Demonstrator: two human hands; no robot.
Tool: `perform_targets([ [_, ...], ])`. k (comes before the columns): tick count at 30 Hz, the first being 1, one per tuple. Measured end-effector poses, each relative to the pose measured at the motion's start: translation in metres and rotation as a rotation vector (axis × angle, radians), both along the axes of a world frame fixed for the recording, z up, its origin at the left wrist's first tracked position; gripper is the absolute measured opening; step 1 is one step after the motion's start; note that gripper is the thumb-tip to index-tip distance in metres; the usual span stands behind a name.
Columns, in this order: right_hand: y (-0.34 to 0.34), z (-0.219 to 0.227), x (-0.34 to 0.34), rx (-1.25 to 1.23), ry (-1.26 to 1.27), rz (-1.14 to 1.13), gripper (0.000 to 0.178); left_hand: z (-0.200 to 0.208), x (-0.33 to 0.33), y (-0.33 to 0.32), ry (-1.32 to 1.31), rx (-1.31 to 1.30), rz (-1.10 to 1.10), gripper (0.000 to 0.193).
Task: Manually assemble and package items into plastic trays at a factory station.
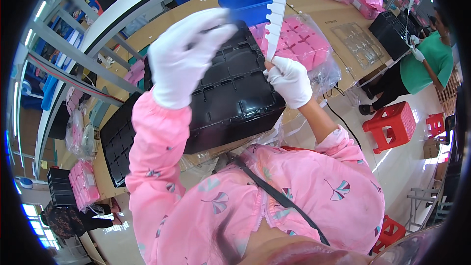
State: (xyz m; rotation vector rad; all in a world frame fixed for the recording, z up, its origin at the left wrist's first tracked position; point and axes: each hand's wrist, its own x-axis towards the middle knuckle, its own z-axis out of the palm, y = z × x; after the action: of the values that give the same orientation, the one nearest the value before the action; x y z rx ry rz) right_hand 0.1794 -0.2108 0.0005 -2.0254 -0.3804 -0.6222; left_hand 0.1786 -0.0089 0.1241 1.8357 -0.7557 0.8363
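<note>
My right hand (292, 82), in a white glove with a bare fingertip showing, pinches the lower end of a white strip with a notched edge (277, 12). The strip rises from my fingers past the top of the picture. My left hand (184, 56), also gloved in white, is raised over the left part of a stack of black moulded plastic trays (235, 100). Its fingers and thumb are apart with nothing seen between them, though the fingertips are blurred. Beyond my right hand lie pink moulded trays (306, 51) in clear plastic wrap.
A blue tub (245, 4) stands behind the trays on the brown tabletop (321, 12). A white-edged metal frame (125, 5) arches over the left side. Another person in green (427, 64) works at right beside black trays (387, 32). A red stool (391, 126) stands nearby.
</note>
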Motion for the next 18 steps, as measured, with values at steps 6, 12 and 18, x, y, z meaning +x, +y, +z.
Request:
perform_targets([
  [6,0.016,0.012,-0.021,-0.436,-0.240,-0.060,0.003,0.007,0.014,-0.053,-0.187,0.531,0.307,0.040],
  [12,0.030,0.017,-0.031,-0.584,-0.167,0.006,0.002,0.002,0.029,-0.046,0.172,0.344,0.179,0.031],
  [18,0.040,0.025,-0.041,-0.579,-0.080,0.141,0.011,-0.002,0.035,-0.016,0.370,0.234,0.002,0.025],
])
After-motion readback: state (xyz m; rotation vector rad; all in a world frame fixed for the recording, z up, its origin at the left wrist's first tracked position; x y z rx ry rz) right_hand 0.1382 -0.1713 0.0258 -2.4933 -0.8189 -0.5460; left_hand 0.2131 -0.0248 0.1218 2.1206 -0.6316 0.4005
